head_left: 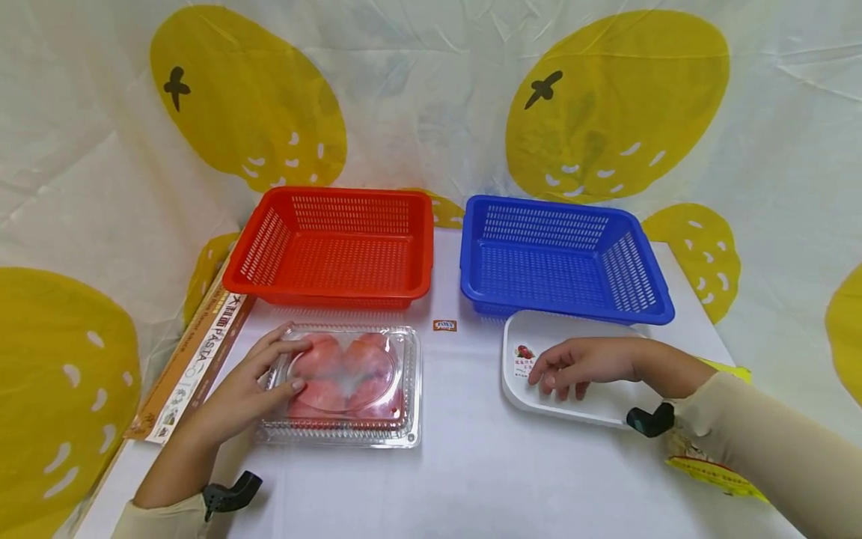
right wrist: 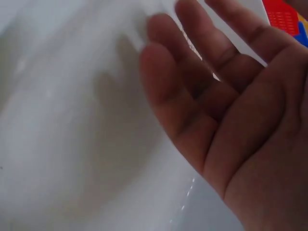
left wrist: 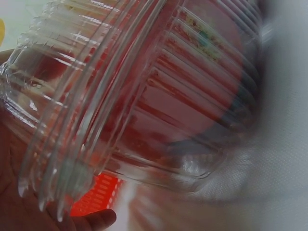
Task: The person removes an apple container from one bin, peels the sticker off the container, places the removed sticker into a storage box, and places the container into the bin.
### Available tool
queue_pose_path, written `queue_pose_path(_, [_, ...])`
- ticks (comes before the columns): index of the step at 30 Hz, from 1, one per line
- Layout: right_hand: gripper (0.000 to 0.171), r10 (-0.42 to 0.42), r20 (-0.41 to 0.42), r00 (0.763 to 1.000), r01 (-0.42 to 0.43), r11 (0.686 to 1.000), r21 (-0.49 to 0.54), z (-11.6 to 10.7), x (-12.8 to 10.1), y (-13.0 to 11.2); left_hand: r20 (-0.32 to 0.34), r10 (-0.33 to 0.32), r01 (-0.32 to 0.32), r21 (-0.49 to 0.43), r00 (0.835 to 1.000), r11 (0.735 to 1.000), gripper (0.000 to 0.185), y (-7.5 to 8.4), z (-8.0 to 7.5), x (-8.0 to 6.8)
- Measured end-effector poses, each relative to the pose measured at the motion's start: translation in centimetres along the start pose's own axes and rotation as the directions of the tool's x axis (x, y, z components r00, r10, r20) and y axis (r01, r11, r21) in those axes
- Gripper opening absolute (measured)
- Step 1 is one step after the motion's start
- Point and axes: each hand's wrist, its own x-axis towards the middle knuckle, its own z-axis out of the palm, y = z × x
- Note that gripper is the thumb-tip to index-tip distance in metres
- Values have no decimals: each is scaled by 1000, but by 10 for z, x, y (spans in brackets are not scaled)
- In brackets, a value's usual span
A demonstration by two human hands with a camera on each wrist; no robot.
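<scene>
A clear plastic clamshell box with several round, reddish fruits inside lies on the left of the white table. My left hand rests on its left part, with thumb and index finger stretched onto the lid. In the left wrist view, the ribbed clear wall of the clamshell fills much of the picture, with part of the hand at lower left. Over a white rectangular container with a small red-fruit print, my right hand hangs with loosely bent fingers, holding nothing. Whether its fingertips touch it I cannot tell.
A red basket and a blue basket stand at the back. A long brown and white pasta box lies along the left edge. A small sticker sits mid-table. Beneath the right forearm is a yellow packet.
</scene>
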Motion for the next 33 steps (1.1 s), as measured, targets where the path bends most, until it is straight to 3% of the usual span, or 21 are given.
queue_pose_path(6, [29, 45, 108, 993, -49, 998, 37, 7, -1, -6, -12, -4, 3, -3, 1000, 1000, 54, 1, -1, -4])
queue_pose_path(13, [29, 34, 141, 989, -37, 999, 19, 15, -5, -8, -12, 10, -10, -8, 1000, 1000, 53, 0, 0, -4])
queue_pose_path(18, [31, -3, 143, 990, 7, 1000, -22, 18, -14, -21, 11, 30, -30, 47, 999, 998, 54, -1, -4, -3])
queue_pose_path(22, [33, -137, 72, 988, 144, 984, -102, 15, -26, -46, 43, 55, -59, 117, 998, 991, 55, 4, -14, 0])
queue_pose_path(26, [34, -302, -74, 950, 290, 947, -137, 23, -31, -74, 37, 94, -98, 142, 995, 985, 52, 11, -29, 6])
queue_pose_path(30, [41, -354, -218, 910, 346, 935, -74, 47, -23, -95, -52, 116, -110, 109, 992, 988, 46, 15, -46, 15])
queue_pose_path(33, [51, -336, -283, 899, 343, 939, -26, 68, -10, -105, -143, 68, -63, 40, 987, 997, 41, 16, -57, 21])
